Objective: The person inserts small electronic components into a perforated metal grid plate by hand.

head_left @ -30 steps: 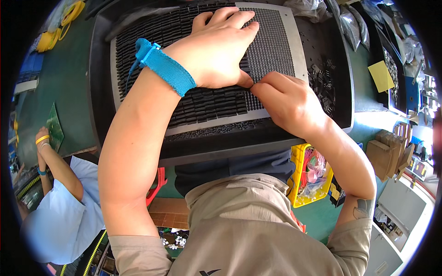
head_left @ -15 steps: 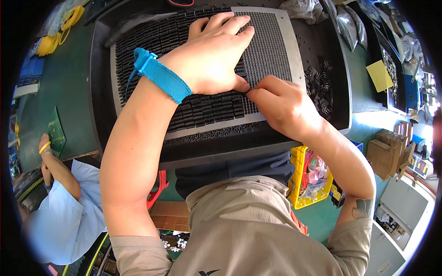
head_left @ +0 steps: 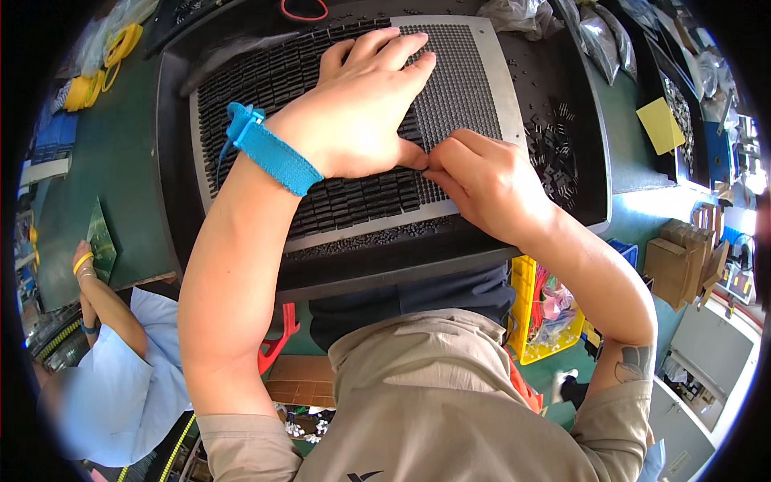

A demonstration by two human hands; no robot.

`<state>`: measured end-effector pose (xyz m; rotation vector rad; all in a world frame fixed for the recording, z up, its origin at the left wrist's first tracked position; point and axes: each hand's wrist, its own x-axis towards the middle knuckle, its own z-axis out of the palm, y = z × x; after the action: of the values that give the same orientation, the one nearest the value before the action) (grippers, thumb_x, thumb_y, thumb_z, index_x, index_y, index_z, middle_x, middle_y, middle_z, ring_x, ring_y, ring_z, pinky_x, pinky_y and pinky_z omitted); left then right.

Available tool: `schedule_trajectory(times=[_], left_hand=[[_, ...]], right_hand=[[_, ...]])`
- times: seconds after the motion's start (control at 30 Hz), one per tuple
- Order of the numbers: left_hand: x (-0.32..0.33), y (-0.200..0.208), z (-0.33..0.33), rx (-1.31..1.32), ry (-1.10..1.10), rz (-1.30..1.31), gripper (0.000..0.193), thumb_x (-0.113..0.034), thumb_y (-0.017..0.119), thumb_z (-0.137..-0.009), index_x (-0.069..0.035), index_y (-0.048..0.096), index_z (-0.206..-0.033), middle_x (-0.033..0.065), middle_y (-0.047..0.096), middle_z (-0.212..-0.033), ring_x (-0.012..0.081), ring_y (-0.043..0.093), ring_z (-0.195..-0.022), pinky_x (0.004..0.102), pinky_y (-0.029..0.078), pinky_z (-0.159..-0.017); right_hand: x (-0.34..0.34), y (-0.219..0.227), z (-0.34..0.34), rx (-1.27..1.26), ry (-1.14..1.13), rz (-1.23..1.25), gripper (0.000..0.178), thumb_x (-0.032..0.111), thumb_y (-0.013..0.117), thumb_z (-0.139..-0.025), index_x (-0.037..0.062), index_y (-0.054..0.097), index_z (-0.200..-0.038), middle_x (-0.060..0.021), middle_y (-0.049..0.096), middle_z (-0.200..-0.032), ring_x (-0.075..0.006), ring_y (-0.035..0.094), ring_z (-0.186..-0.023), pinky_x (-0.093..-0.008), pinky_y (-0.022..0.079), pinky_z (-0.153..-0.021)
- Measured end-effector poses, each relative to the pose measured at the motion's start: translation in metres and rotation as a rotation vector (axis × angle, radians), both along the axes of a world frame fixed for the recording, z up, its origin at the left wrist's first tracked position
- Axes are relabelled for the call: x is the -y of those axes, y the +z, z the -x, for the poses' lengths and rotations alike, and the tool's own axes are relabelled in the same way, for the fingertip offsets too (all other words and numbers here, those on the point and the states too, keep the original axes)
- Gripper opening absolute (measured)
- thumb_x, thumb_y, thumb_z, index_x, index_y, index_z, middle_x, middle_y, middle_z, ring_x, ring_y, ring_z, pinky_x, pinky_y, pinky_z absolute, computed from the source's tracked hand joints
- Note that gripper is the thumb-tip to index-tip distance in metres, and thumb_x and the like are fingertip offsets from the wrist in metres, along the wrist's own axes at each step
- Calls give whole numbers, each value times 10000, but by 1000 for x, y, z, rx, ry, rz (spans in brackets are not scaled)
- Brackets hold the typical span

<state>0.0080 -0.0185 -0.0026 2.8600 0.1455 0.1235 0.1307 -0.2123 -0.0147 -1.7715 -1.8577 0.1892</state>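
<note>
A metal plate [head_left: 499,84] with a grid of small holes lies in a large black tray [head_left: 596,132]. Rows of small black parts [head_left: 357,202] cover its left and middle; on the right the hole grid shows bare. My left hand [head_left: 349,120], with a blue wrist strap [head_left: 277,161], rests over the rows, its fingers spread. Its thumb tip reaches the right edge of the rows, right beside my right fingertips. My right hand [head_left: 494,181] is closed in a pinch there; whatever lies between those fingers is too small and hidden to name.
Loose black parts with metal pins [head_left: 554,153] lie in the tray's right side. More tiny pieces [head_left: 377,238] lie along its front. A yellow crate [head_left: 524,309] stands below. Bagged parts [head_left: 598,44] sit at right. A co-worker [head_left: 132,369] holds a green board [head_left: 100,241].
My left hand has slid slightly left and toward me. My right fingertips have shifted a little left and now meet the left thumb tip more closely.
</note>
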Motion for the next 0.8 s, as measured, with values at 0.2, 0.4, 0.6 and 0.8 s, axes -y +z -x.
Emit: schedule_trajectory(times=[0.2,0.4,0.6,0.8], left_hand=[[3,5,-5,-37,-46,40,1084,-339,944,-724,-15,418,-1614,185,324,-1714,402,247,-1599,526,210,-1296],[10,22,-6,-91,-51,53,1037,-281,940,-724,32,435,-1575,238,344,-1682,424,237,-1593,551,196,-1286],[7,28,-9,-206,-76,49,1110,-217,946,-701,-59,382,-1644,173,288,-1732,412,208,-1610,529,183,-1299],[0,43,-7,-212,-26,32,1117,-195,944,-692,-89,387,-1654,160,275,-1742,412,234,-1602,521,200,-1295]], right_hand=[[3,-1,-9,-14,-92,44,192,125,767,-877,73,584,-906,-99,633,-824,-349,700,-728,-457,577,-621],[15,25,-50,-18,-266,39,172,107,758,-890,42,612,-953,-141,678,-912,-386,717,-856,-476,587,-718],[58,37,-107,277,-369,271,155,88,735,-891,8,668,-1005,-138,674,-1000,-356,667,-1050,-451,567,-886],[72,25,-110,396,-201,211,160,101,692,-817,19,710,-953,-89,665,-965,-278,630,-1066,-369,544,-941]])
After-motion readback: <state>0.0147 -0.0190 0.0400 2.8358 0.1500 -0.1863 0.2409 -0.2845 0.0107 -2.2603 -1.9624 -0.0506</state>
